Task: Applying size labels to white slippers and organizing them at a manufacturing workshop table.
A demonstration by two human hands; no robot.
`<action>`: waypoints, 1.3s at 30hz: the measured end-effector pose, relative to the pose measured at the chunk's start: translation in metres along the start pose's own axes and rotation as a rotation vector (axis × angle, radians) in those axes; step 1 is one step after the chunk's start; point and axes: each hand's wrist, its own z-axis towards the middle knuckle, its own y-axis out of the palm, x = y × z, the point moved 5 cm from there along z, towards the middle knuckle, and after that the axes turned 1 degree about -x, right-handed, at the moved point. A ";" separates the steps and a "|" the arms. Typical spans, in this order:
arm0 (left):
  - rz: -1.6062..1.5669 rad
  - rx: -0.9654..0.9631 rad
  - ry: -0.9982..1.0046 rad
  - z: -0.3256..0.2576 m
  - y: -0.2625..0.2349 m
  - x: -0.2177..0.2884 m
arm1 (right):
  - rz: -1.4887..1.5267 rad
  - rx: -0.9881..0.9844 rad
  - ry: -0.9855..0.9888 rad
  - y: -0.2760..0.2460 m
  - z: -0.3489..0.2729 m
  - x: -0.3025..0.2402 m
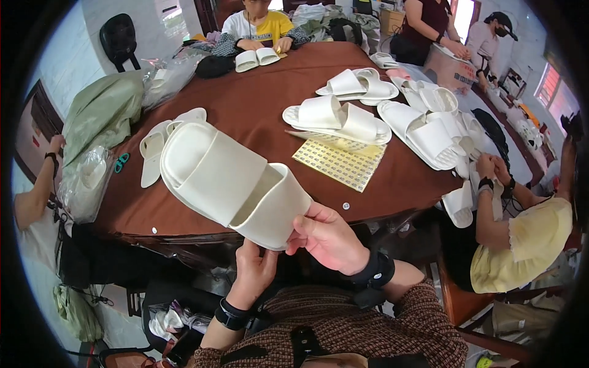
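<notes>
Above the near edge of the table, both my hands grip a pair of white slide slippers (pixel 208 175) fitted one into the other. My left hand (pixel 254 271) holds the pair from below, with part of its fingers hidden under the sole. At the near right end my right hand (pixel 328 239) pinches the edge, thumb on the strap. A yellow sheet of small round stickers (pixel 337 164) lies to the right, partly under another white slipper pair (pixel 337 119). One loose round sticker (pixel 346 206) rests near the table edge. To the left lie more white slippers (pixel 153 150).
The brown-covered table (pixel 245 98) bears a heap of white slippers (pixel 429 132) on its right. Teal-handled scissors (pixel 121 162) lie left, beside a clear plastic bag (pixel 92 175). Co-workers sit opposite (pixel 261 27) and at right (pixel 521 239); another person's arm (pixel 40 184) shows left.
</notes>
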 end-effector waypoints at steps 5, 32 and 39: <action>-0.038 0.014 0.055 0.006 0.008 0.009 | 0.034 0.019 -0.039 -0.005 0.002 -0.008; 0.249 0.195 0.176 0.053 -0.091 -0.006 | -0.335 0.662 -0.591 -0.244 -0.012 -0.330; 0.756 0.153 0.092 0.119 -0.177 -0.082 | -0.614 0.513 -0.531 -0.153 -0.022 -0.269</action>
